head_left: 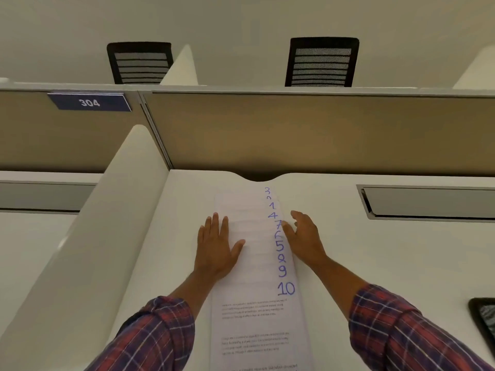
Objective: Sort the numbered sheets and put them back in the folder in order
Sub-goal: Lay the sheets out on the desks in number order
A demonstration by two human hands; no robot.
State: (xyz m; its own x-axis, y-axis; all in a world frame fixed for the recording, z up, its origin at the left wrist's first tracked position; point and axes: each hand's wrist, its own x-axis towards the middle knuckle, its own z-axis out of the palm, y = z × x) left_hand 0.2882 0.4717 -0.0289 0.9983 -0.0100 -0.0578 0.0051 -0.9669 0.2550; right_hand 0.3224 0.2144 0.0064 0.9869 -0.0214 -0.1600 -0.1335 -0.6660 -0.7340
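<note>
Several white numbered sheets (257, 263) lie fanned in one overlapping column down the middle of the white desk (375, 263). Blue handwritten numbers run along their right edge, from far to near: 3, a mostly covered number, 1, 4, 7, 6, 5, 8, 9, 10. The nearest sheet, numbered 10, shows printed text. My left hand (217, 245) rests flat with straight fingers on the left side of the fan. My right hand (304, 236) touches the right edge of the sheets beside the 7 and 6, fingers relaxed. No folder is in view.
A tan partition wall (294, 129) with a blue "304" sign (89, 102) stands behind the desk. A white side divider (112, 210) borders the desk on the left. A grey cable tray slot (428, 202) sits at the right. A dark object (484, 319) lies at the right edge.
</note>
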